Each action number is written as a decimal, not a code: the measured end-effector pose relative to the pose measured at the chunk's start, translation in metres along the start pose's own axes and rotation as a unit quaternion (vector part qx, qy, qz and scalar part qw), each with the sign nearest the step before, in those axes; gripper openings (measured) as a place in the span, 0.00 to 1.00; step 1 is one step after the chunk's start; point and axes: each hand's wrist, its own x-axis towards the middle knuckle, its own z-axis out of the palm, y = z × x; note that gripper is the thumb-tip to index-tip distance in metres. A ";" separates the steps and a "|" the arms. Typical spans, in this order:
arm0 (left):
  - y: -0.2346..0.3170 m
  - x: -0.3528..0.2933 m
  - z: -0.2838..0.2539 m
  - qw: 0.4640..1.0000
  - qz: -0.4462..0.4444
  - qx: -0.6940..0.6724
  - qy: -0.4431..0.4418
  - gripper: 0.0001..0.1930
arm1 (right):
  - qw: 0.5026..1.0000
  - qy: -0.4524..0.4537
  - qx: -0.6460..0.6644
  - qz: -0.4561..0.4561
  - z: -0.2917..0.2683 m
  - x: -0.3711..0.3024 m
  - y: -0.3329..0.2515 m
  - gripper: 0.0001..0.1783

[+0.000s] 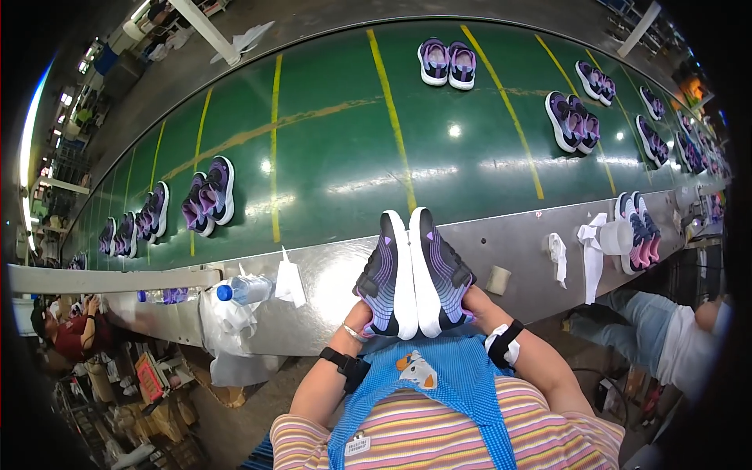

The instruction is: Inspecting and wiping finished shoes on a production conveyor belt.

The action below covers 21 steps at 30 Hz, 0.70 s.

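Observation:
Two black and purple sneakers with white soles are held up together in front of me, their toes pointing away and their soles facing each other. My left hand (360, 316) grips the left sneaker (382, 278) near its heel. Around the heel end of the right sneaker (440, 274) my right hand (481, 304) is closed. Most of my fingers are hidden behind the shoes. Below the pair is the metal ledge (337, 270) along the green belt.
On the green belt (321, 157) with yellow lines stand several sneaker pairs, one pair (446, 64) straight ahead. A water bottle (244, 290) and white paper (290, 280) lie left on the ledge; a tan block (498, 280), white strips (558, 258) and blue-pink shoes (638, 231) lie right. Other people sit at both sides.

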 end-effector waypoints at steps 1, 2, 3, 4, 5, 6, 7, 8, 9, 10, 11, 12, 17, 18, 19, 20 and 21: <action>0.000 0.000 0.000 1.000 0.008 0.014 -0.004 0.19 | 1.000 -0.020 0.019 0.015 -0.004 0.003 0.003 0.16; 0.000 0.000 0.000 0.999 0.016 0.028 -0.008 0.19 | 0.998 -0.040 0.038 0.030 -0.007 0.006 0.005 0.16; 0.000 0.001 0.000 0.999 0.024 0.042 -0.013 0.19 | 0.998 -0.039 0.038 0.027 -0.011 0.008 0.008 0.16; 0.001 0.001 0.000 0.998 0.033 0.057 -0.017 0.19 | 0.997 -0.061 0.043 0.031 -0.014 0.010 0.010 0.16; 0.001 0.001 0.000 0.996 0.044 0.071 -0.021 0.19 | 0.995 -0.085 0.046 0.034 -0.015 0.011 0.010 0.16; 0.001 0.001 -0.001 0.994 0.055 0.086 -0.025 0.19 | 0.995 -0.087 0.046 0.031 -0.017 0.010 0.011 0.16; 0.001 0.000 0.000 0.992 0.066 0.101 -0.029 0.19 | 0.995 -0.090 0.031 0.024 -0.018 0.008 0.011 0.16; 0.001 0.000 -0.001 0.990 0.077 0.116 -0.033 0.19 | 0.995 -0.093 0.017 0.017 -0.020 0.006 0.010 0.16; 0.001 -0.001 -0.001 0.987 0.089 0.131 -0.037 0.20 | 0.995 -0.096 0.002 0.010 -0.021 0.005 0.010 0.17; 0.001 -0.001 -0.001 0.983 0.100 0.146 -0.042 0.20 | 0.995 -0.099 -0.012 0.002 -0.023 0.003 0.010 0.17; 0.001 0.000 -0.001 0.979 0.112 0.161 -0.046 0.20 | 0.995 -0.101 -0.027 -0.006 -0.025 0.002 0.008 0.17; 0.001 0.000 -0.001 0.975 0.123 0.176 -0.051 0.20 | 0.994 -0.103 -0.042 -0.014 -0.027 0.000 0.008 0.17; 0.002 -0.002 -0.004 0.952 0.174 0.245 -0.064 0.20 | 0.986 -0.133 -0.085 -0.049 -0.028 -0.014 -0.003 0.22; 0.004 -0.005 -0.008 0.951 0.175 0.245 -0.064 0.20 | 0.975 -0.126 -0.157 -0.089 -0.030 -0.016 -0.005 0.24; 0.009 -0.010 -0.015 0.937 0.164 0.299 -0.071 0.21 | 0.958 -0.119 -0.228 -0.128 -0.032 -0.017 -0.007 0.27; 0.016 -0.014 -0.022 0.921 0.152 0.352 -0.078 0.22 | 0.958 -0.120 -0.227 -0.129 -0.033 -0.019 -0.008 0.27; 0.019 -0.016 -0.026 0.901 0.139 0.403 -0.084 0.23 | 0.947 -0.119 -0.259 -0.150 -0.033 -0.022 -0.010 0.28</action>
